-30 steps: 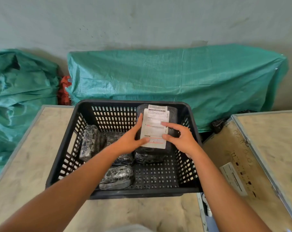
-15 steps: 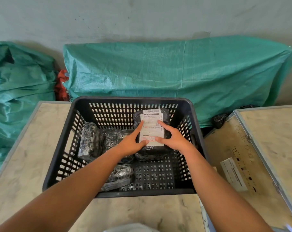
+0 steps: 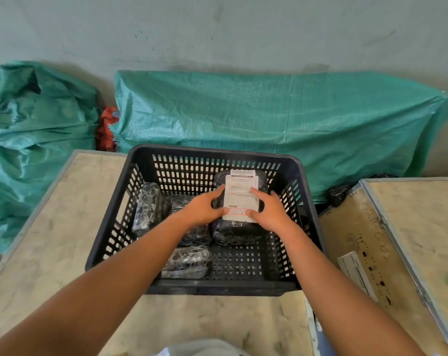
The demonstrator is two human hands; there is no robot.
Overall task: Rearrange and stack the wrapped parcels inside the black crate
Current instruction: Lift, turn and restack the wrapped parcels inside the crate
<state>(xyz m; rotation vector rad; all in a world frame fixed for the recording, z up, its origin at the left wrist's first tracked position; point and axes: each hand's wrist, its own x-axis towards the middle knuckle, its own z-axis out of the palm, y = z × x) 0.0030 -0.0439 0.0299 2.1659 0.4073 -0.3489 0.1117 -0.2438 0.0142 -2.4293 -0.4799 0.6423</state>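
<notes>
Both my hands are down inside the black crate [image 3: 130, 201], which sits on a pale, scuffed tabletop [image 3: 50, 227]. My left hand [image 3: 202, 209] and my right hand [image 3: 271, 211] press against opposite sides of the large black-wrapped parcel [image 3: 235, 232] in the right rear part of the crate, so I hold it between my palms, with my fingers spread over its top rather than curled under it. My thumbs rest on the lower edge of the white printed label [image 3: 240, 196] that lies on the parcel's top face. Whether this parcel rests on another one below it or directly on the crate floor I cannot tell. Against the left wall of the crate a narrower wrapped parcel [image 3: 149, 209] stands on edge. Just beside it, partly hidden under my left wrist, lies another dark wrapped parcel [image 3: 184, 201]. Nearer to me, on the crate floor, a smaller shiny wrapped parcel [image 3: 187, 262] lies flat, apart from the one I hold. The floor in the crate's near right corner is bare. Behind the crate, green woven sacking [image 3: 269, 116] is heaped against the wall, and to my right stands a wooden case with metal edging [image 3: 402, 227] bearing a white sticker [image 3: 353, 273].
</notes>
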